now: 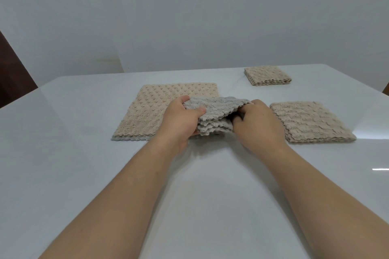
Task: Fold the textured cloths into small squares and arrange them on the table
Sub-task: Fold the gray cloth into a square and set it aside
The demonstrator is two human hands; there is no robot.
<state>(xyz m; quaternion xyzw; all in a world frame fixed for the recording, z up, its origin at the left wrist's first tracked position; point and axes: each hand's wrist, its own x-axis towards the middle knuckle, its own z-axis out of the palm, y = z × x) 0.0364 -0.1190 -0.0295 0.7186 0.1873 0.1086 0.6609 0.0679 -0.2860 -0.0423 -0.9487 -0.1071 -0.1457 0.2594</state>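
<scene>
Both hands hold the grey cloth over the middle of the counter. It is bunched into several wavy layers, not yet a neat square. The left hand grips its left side, thumb pressed on top and fingers curled round the far edge. The right hand grips the right side, its fingers tucked in among the layers, so only the knuckles show. Whether the cloth's lower edge rests on anything cannot be told.

Right behind and under the hands lies the flat cloth, beige and spread open, reaching from mid-counter toward the far edge. The grey cloth and left hand hide its near right corner, so the two overlap in view and the open cloth takes up the spot directly below.

Toward the right edge, just beside the right hand but apart from it, sits the near square, a folded beige stack lying flat. The far square, smaller in view, lies folded by the far right corner, well apart from the rest.

Both forearms reach in from the near edge. A pale wall stands beyond the far edge, and a dark brown chair shows past the left edge.
</scene>
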